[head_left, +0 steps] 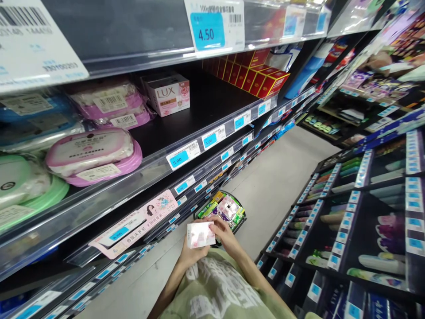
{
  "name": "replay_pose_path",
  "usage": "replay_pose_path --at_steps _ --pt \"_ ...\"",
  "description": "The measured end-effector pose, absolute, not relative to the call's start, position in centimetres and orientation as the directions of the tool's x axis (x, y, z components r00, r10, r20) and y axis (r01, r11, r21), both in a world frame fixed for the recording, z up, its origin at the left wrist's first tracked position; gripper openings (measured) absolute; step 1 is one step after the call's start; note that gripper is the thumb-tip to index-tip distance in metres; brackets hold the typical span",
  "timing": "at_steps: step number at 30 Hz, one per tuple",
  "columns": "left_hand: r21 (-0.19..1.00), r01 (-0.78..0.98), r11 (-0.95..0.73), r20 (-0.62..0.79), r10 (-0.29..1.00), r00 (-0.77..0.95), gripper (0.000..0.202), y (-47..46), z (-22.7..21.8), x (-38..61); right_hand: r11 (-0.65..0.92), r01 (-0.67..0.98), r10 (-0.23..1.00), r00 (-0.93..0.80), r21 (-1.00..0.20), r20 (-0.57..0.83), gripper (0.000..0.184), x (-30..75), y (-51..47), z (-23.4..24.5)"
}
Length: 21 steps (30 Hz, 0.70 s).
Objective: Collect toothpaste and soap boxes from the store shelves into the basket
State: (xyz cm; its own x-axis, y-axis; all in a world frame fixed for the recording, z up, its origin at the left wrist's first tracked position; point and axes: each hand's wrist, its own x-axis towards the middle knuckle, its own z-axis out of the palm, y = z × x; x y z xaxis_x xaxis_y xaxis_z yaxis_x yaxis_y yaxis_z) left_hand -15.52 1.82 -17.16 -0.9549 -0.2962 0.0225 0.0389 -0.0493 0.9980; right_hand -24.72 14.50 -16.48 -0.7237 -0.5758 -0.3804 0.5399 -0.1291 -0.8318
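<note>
Low in the middle of the head view, both my hands hold a small white and pink soap box (200,234). My left hand (191,254) grips it from below and behind. My right hand (226,233) pinches its right end with closed fingers. Just beyond the hands a black shopping basket (241,223) stands on the floor, filled with several green, pink and white packs. On the shelf to my left lies a matching LUX soap box (168,94).
Shelves with blue price tags run along the left, bearing pink soap dishes (96,155), a green one (29,186) and red boxes (257,75). On the right stands a dark rack of toothbrushes (345,212). A grey aisle floor (275,177) runs between them.
</note>
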Motion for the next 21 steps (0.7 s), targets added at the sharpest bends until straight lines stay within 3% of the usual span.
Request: replay_pose_path --at_steps 2,7,10,13,18,21 --pt "0.998 0.041 -0.042 0.030 -0.238 -0.971 0.062 1.7 -16.9 -15.4 -0.136 0.566 -0.601 -0.700 -0.813 -0.386 0.040 -24.5 14.7 -16.2" --pt "0.938 0.099 0.332 0.148 -0.125 -0.981 0.079 1.6 -16.0 -15.2 -0.168 0.583 -0.586 -0.707 -0.795 -0.395 0.037 -24.2 14.7 -16.0" --pt "0.896 0.126 0.427 0.185 -0.099 -0.978 0.086 1.6 -15.7 -15.2 -0.169 0.586 -0.583 -0.708 -0.792 -0.399 0.038 -24.3 14.8 -16.0" --pt "0.923 0.115 0.366 0.164 -0.106 -0.981 0.080 1.6 -15.6 -15.1 -0.144 0.572 -0.607 -0.695 -0.807 -0.385 0.039 -24.7 15.0 -15.9" --pt "0.992 0.076 0.104 0.089 -0.130 -0.988 0.047 1.5 -16.4 -14.8 -0.019 0.464 -0.739 -0.603 -0.886 -0.300 0.041 -25.6 15.8 -15.0" --pt "0.997 0.014 -0.073 0.002 -0.159 -0.987 0.058 1.8 -17.5 -14.7 -0.003 0.387 -0.749 -0.611 -0.922 -0.254 0.041 -26.4 16.6 -14.4"
